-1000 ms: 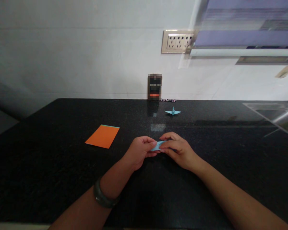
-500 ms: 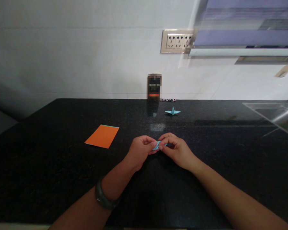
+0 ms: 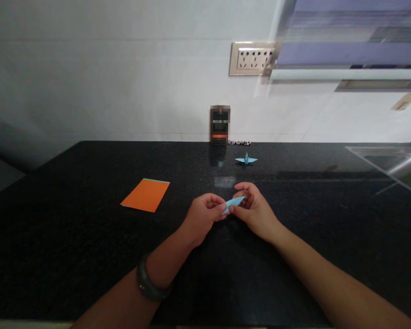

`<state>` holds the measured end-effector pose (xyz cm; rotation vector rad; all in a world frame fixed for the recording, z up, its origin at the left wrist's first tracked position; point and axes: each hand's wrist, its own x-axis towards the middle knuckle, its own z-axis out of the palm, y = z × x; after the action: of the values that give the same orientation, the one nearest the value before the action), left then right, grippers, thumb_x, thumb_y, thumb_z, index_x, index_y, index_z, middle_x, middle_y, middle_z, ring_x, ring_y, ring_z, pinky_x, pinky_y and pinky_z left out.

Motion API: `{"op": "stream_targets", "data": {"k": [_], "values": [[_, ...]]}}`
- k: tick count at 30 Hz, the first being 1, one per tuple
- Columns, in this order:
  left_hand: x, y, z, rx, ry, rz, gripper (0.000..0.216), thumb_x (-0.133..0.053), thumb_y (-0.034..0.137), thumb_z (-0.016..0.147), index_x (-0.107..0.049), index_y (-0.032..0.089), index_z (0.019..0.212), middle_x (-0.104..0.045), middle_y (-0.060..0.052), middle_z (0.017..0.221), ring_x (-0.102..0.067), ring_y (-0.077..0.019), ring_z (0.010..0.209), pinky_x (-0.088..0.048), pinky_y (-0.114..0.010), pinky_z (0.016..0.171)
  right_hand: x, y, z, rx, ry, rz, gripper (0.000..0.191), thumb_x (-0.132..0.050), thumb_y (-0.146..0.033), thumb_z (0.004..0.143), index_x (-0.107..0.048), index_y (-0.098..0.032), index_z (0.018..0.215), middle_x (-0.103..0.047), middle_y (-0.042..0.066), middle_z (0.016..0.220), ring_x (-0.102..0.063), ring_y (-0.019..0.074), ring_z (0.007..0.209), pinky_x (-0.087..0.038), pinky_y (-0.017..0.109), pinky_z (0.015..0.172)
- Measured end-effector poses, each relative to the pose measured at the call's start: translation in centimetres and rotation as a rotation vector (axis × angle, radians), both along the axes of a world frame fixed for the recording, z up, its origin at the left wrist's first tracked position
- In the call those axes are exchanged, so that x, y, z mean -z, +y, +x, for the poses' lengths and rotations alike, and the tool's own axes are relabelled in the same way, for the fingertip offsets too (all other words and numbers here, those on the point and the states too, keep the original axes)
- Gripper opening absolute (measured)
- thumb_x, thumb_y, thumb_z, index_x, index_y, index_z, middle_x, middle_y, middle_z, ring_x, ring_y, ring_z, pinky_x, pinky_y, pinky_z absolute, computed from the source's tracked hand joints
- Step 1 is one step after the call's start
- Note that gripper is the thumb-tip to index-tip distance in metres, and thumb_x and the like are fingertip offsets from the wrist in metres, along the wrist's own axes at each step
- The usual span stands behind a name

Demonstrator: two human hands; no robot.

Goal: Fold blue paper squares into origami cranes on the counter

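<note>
A small piece of light blue folded paper [image 3: 235,201] is held between my two hands, its pointed end turned to the upper right. My left hand [image 3: 204,214] pinches its left end between thumb and fingers. My right hand [image 3: 256,212] has its thumb against the near edge, with the index finger raised and other fingers partly hidden behind the paper. Farther back on the counter stands a blue paper crane [image 3: 246,159] with spread wings. To the left lies a stack of square paper [image 3: 146,195], orange on top with a blue edge showing.
The dark stone counter [image 3: 89,256] runs back to a pale tiled wall. Against it stands a phone-like upright object [image 3: 220,124], its front pixelated, beside a beaded string [image 3: 240,143]. A metal sink [image 3: 397,167] is at the right; a socket panel [image 3: 251,59] is on the wall.
My right index finger has lifted off the folded paper and moved up, uncovering the pointed end. My left hand keeps its pinch almost unmoved.
</note>
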<state>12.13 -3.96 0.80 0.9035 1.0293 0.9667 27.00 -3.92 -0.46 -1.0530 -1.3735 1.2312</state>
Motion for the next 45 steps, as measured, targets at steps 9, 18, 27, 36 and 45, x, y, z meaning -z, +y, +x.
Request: {"op": "stream_targets", "data": {"k": [9, 18, 27, 36, 45], "values": [[-0.3, -0.2, -0.6, 0.374, 0.386, 0.076, 0.02, -0.063, 0.03, 0.067, -0.064, 0.011, 0.064, -0.063, -0.004, 0.059, -0.056, -0.0101, 0.053, -0.04, -0.021, 0.05, -0.6, -0.2, 1.3, -0.239, -0.207, 0.064, 0.055, -0.058, -0.009, 0.07, -0.037, -0.026, 0.118, -0.049, -0.001, 0.083, -0.049, 0.0085, 0.063, -0.041, 0.022, 0.055], [-0.1, 0.1, -0.5, 0.189, 0.238, 0.097, 0.013, -0.062, 0.025, 0.068, -0.065, 0.012, 0.068, -0.064, -0.003, 0.061, -0.058, -0.0105, 0.053, -0.046, -0.022, 0.053, -1.2, 0.2, 0.7, -0.064, 0.123, -0.148, 0.031, -0.069, -0.026, 0.065, -0.054, -0.018, 0.091, -0.055, -0.002, 0.07, -0.053, 0.0085, 0.06, -0.043, 0.022, 0.056], [-0.6, -0.1, -0.3, 0.185, 0.288, 0.202, 0.013, -0.06, 0.024, 0.07, -0.063, 0.012, 0.065, -0.064, -0.002, 0.059, -0.059, -0.0108, 0.053, -0.046, -0.022, 0.053, -1.7, -0.4, -0.1, -0.058, -0.053, -0.144, 0.024, -0.065, -0.035, 0.068, -0.056, -0.014, 0.06, -0.052, -0.003, 0.052, -0.039, 0.0053, 0.042, -0.029, 0.021, 0.042], [-0.9, -0.2, -0.2, 0.172, 0.242, 0.109, 0.018, -0.059, 0.029, 0.072, -0.063, 0.011, 0.067, -0.063, -0.003, 0.06, -0.058, -0.0099, 0.051, -0.045, -0.021, 0.051, -1.7, -0.2, -0.3, -0.007, 0.048, -0.145, 0.025, -0.068, -0.035, 0.065, -0.054, -0.015, 0.059, -0.051, -0.003, 0.05, -0.04, 0.0057, 0.041, -0.03, 0.02, 0.04], [-0.7, -0.5, -0.1, 0.265, 0.231, 0.172, 0.021, -0.06, 0.032, 0.07, -0.066, 0.011, 0.068, -0.062, -0.003, 0.056, -0.056, -0.0103, 0.05, -0.045, -0.022, 0.051, -1.2, -0.3, -0.9, -0.027, 0.145, -0.182, 0.023, -0.069, -0.035, 0.065, -0.059, -0.014, 0.062, -0.055, -0.002, 0.054, -0.042, 0.0065, 0.045, -0.031, 0.02, 0.042]]}}
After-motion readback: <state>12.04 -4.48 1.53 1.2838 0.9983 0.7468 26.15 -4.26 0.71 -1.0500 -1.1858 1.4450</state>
